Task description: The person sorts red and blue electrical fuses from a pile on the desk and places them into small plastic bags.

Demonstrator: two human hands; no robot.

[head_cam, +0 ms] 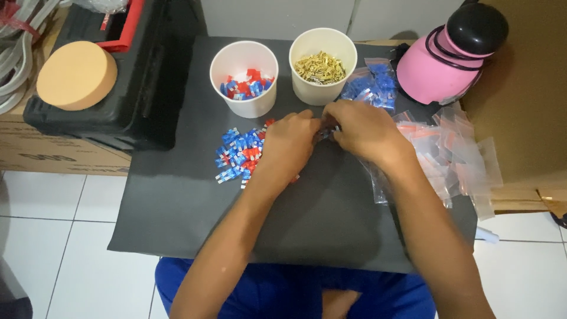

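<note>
Blue-trousered lap nearest the camera, tucked just under the near edge of a dark grey flat mat that serves as the work surface. Near half of the mat bare on both sides of the two forearms.

Left hand and right hand meeting at the mat's middle, fingertips pressed together around something small between them; too hidden by the knuckles to name, perhaps a small clear plastic bag. Grip pinched, not spread.

Loose heap of small blue and red plastic pieces touching the left hand's outer side, close enough to pick from without reaching. Scatter of small clear zip bags with red strips spilling over the mat's right edge, just beside the right wrist, again within easy reach.

Farther back, near the mat's far edge, two white paper cups side by side: left cup holding more blue and red pieces, right cup holding small brass-coloured metal parts. Clear bags filled with blue pieces lying just right of the second cup.

Pink insulated bottle with black lid at the far right corner, leaning. Black plastic toolbox crowding the mat's left edge, with a round tan foam disc on its lid. White floor tiles beyond the left edge.
</note>
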